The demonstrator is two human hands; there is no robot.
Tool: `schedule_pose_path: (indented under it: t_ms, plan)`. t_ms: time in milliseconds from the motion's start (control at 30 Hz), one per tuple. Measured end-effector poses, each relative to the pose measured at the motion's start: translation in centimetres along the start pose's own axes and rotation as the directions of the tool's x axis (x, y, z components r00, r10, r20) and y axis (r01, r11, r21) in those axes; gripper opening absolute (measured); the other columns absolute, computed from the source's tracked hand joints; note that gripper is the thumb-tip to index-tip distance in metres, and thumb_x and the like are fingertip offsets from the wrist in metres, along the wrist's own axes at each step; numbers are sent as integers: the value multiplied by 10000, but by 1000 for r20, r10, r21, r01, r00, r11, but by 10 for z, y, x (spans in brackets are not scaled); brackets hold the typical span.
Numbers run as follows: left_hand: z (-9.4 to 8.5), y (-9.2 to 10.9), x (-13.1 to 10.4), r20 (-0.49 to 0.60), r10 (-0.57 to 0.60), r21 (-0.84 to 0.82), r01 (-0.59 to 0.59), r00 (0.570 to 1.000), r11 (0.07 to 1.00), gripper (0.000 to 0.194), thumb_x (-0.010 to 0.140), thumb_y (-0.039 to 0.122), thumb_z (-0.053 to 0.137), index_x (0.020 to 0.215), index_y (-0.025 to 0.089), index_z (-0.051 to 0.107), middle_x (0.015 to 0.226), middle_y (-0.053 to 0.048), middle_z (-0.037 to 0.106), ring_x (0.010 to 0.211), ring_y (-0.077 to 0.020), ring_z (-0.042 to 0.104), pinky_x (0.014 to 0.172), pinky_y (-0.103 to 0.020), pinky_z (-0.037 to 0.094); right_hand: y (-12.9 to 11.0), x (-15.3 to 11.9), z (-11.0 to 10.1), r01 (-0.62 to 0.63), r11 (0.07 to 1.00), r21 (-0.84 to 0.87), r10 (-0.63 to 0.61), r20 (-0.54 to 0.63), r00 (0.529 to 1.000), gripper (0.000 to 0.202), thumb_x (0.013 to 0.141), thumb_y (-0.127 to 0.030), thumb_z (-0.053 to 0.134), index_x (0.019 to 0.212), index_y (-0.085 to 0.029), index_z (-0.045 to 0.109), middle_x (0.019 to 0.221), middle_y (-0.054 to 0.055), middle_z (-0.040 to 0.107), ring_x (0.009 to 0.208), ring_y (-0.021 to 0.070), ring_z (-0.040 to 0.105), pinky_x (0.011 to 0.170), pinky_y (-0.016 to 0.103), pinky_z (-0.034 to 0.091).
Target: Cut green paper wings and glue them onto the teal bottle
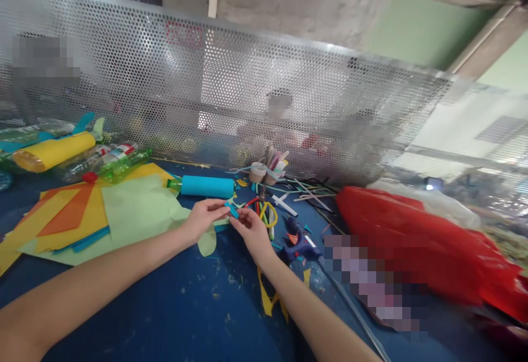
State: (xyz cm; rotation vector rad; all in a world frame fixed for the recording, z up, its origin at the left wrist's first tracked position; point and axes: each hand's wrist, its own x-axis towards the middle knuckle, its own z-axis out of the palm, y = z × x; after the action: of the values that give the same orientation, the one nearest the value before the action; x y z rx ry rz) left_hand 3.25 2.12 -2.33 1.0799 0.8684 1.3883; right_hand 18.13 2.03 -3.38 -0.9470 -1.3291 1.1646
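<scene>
Between the fingertips of the left hand (204,220) and the right hand (252,234), a small blue piece (233,209) is pinched from both ends, and it is held up just over the bench (160,310). It seems to be a folded or rolled strip of paper or thin card, though its exact form is too small to be told. Judged by its look, next to no weight is to be expected; it should be stiff enough to keep its shape, yet easily creased or crushed if squeezed hard. It is best gripped lightly by its ends or edges, with the middle left unpressed. Just beyond the hands, a green bottle wrapped in a blue sleeve (207,186) is laid on its side. To the left, pale green sheets (134,208) are spread over yellow and orange ones, and behind them a yellow-wrapped bottle (58,152) is seen among others. To the right, a white marker (285,206) and a dark blue glue gun (303,247) are placed near the right hand, and farther out a red plastic bag (412,246) is set down. Behind everything, the view is crossed by a perforated metal screen (247,87).
</scene>
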Motion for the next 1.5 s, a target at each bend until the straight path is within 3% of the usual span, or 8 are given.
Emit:
schedule_pose_path:
  t_ms: [833,1233,1500]
  plan:
    - [1,-1,1,46,-38,-58,40,998,997,334,550,314,803,783,130,651,805,-50,702,786,-192,663,850,-370,500,-9,-3,1,3,999,33,-2,-36,999,223,675,-352,687,792,-185,595,679,-28,595,611,111,551,631,222,462]
    - [2,1,-1,39,-39,-66,41,998,997,322,569,292,792,796,136,626,767,-33,696,760,-185,666,835,-372,503,-10,-4,1,46,998,-32,-48,-52,997,153,697,-323,670,748,-193,609,680,-24,595,623,113,543,642,217,454]
    - [1,1,-2,80,-8,-52,12,997,999,281,597,276,778,804,138,646,814,-42,695,786,-175,659,843,-343,500,-5,-4,-2,65,989,-135,-71,-34,997,228,733,-326,630,926,-205,646,822,19,652,744,153,595,722,266,476]
